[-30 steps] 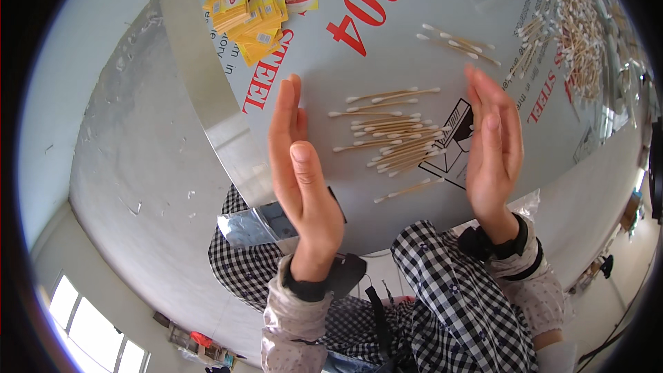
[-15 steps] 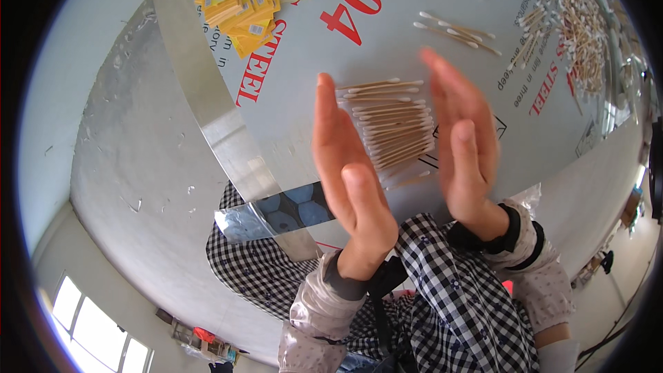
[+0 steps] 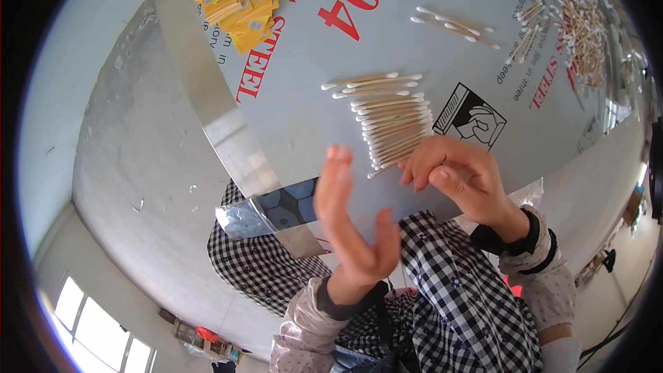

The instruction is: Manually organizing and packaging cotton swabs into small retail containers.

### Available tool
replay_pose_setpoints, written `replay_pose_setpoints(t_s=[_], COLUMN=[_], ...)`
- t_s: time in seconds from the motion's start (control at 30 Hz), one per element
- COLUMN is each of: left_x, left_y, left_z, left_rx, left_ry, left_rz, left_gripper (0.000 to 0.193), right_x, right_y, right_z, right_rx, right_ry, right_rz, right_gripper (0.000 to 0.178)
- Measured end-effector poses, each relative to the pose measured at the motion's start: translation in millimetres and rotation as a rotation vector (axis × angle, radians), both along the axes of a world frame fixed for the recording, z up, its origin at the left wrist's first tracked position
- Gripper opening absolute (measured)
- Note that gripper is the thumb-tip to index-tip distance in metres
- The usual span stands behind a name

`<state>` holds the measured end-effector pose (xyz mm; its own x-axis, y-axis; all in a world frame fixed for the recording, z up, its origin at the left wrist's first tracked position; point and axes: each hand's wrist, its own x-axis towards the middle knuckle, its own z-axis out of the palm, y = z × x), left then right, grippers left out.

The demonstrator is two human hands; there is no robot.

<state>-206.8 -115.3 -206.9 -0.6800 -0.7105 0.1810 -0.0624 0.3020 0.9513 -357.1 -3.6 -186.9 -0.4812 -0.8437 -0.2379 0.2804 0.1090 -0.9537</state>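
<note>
The row of cotton swabs [image 3: 396, 126] lies flat on the table [image 3: 304, 131], in from its left edge and toward its near edge. The swabs have thin, pale brown sticks with a white, rounded bud at each end. They lie side by side, closely packed toward the near edge, looser and jutting left at the far end. Their long axes run roughly left to right, the right ends tilted slightly away from the person.

The right hand [image 3: 466, 176] is half curled, its fingertips at the row's near end; whether they grasp a swab I cannot tell. The left hand [image 3: 353, 231], slightly blurred, is unclenched and holds nothing, near the table's near edge. Yellow packets [image 3: 252, 3] lie by the left edge, farther off.
</note>
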Motion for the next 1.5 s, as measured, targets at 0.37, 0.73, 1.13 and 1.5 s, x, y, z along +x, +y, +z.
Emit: replay_pose_setpoints(t_s=[0.37,0.73,1.13,1.5], left_x=[-48,-76,-46,-69], left_y=[32,14,-13,0], left_z=[-8,-10,-2,-5], left_rx=[-0.665,-0.728,-0.124,0.508], left_ry=[-0.714,-0.781,-0.057,0.260], left_rz=[-0.345,-0.280,0.002,0.117], left_gripper=[0.093,0.097,0.068,0.064], right_x=[-30,-15,-13,8], right_y=[29,24,-9,-44], right_z=[3,-4,-17,-27], right_rx=[-0.097,-0.107,-0.192,-0.259], right_ry=[0.086,0.142,0.121,0.089], right_rz=[-0.573,-0.490,-0.533,-0.470], right_gripper=[0.034,0.035,0.044,0.051])
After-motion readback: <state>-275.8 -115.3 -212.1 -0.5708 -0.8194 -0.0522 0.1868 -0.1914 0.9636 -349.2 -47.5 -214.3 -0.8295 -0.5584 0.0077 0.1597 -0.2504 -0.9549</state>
